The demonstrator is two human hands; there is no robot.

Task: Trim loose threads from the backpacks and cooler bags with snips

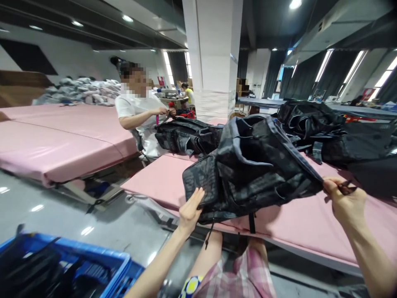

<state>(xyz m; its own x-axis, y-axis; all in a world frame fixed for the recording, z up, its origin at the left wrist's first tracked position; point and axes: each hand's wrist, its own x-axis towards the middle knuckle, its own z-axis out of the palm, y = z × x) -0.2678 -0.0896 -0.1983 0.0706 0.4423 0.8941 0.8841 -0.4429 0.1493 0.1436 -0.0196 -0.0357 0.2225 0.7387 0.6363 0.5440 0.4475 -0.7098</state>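
Observation:
A dark camouflage-patterned bag (248,169) is held up over the front edge of a pink table (161,178). My left hand (190,210) presses flat, fingers apart, against the bag's lower left pocket from below. My right hand (343,198) pinches the bag's right end, gripping a strap or tab there. A black cord and a strap dangle from the bag's underside above my knees.
Several more dark bags (313,124) lie piled on the table behind. A co-worker in a white shirt (136,109) handles another bag (182,136) across the table. A blue crate (114,269) stands on the floor at lower left. A white pillar (214,58) rises behind.

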